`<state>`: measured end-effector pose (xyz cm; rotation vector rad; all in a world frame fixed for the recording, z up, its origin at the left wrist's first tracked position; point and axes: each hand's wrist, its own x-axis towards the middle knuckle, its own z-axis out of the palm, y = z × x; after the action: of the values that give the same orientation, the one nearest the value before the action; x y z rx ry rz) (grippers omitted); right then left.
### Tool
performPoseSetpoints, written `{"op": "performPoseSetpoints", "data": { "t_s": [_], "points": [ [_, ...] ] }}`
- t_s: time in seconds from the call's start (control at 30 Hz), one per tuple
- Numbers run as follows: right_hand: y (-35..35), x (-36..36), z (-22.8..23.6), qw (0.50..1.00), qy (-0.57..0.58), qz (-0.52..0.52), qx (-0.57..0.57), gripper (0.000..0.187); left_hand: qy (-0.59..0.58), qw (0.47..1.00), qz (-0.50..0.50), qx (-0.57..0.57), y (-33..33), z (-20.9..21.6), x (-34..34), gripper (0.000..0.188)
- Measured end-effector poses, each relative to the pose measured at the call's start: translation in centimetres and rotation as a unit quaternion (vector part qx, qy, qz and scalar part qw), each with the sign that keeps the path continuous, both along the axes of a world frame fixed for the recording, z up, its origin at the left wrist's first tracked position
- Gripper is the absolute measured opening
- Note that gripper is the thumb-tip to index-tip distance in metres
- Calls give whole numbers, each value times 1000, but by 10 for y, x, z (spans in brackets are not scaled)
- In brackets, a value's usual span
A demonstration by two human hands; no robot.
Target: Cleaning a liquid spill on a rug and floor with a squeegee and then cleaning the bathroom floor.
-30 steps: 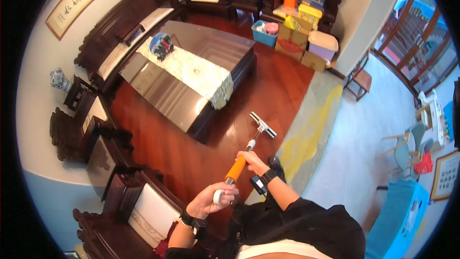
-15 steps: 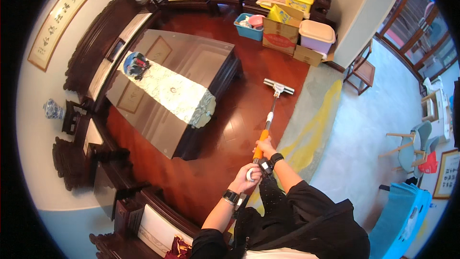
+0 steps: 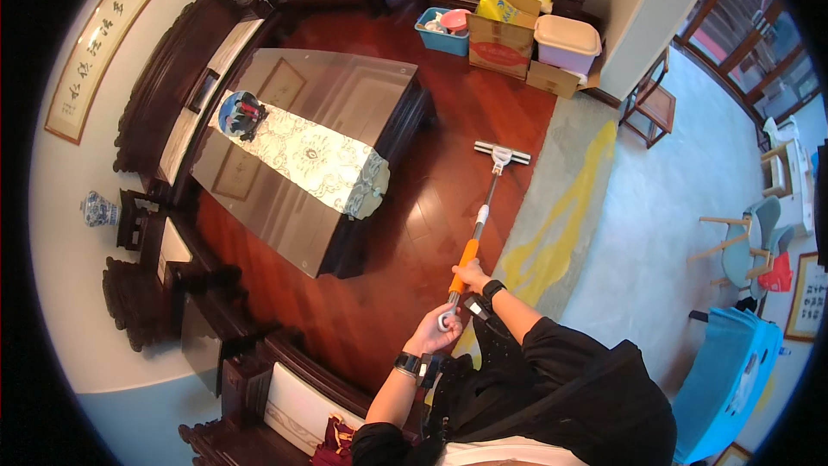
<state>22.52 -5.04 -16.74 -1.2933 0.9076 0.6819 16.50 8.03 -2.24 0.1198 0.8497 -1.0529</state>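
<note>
A long-handled sponge mop (image 3: pixel 481 220) slants away from me over the dark red wooden floor (image 3: pixel 414 246). Its wide white-and-grey head (image 3: pixel 502 154) lies flat on the boards, close to the edge of the grey and yellow rug. My left hand (image 3: pixel 435 330) is closed around the end of the handle, by a white ring-shaped part. Farther up the pole, my right hand (image 3: pixel 471 276) grips the lower end of the orange sleeve. Both wrists wear dark bands.
Left of the mop stands a low table (image 3: pixel 297 237) with a patterned runner. The rug (image 3: pixel 552 242) runs along the right. A cardboard box (image 3: pixel 498 45), a blue bin (image 3: pixel 442 39) and a lidded tub (image 3: pixel 566 41) sit beyond. Carved dark seats (image 3: pixel 185 78) line the left wall.
Both hands have shifted slightly left and nearer to me along with the handle. The mop head stays at nearly the same place in the picture. My view has tilted a little.
</note>
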Motion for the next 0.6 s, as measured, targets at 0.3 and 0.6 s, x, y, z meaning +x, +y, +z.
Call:
{"op": "performPoseSetpoints", "data": {
  "t_s": [0.3, 0.6],
  "points": [
    [61, -82, 26, 999, 14, 32, -8, 56, -7, 999, -16, 41, 69, -10, -88, 20],
    [168, -205, 5, 999, -13, 47, -16, 47, 3, 1000, -7, 23, 178, -8, -204, 18]
  ]
}}
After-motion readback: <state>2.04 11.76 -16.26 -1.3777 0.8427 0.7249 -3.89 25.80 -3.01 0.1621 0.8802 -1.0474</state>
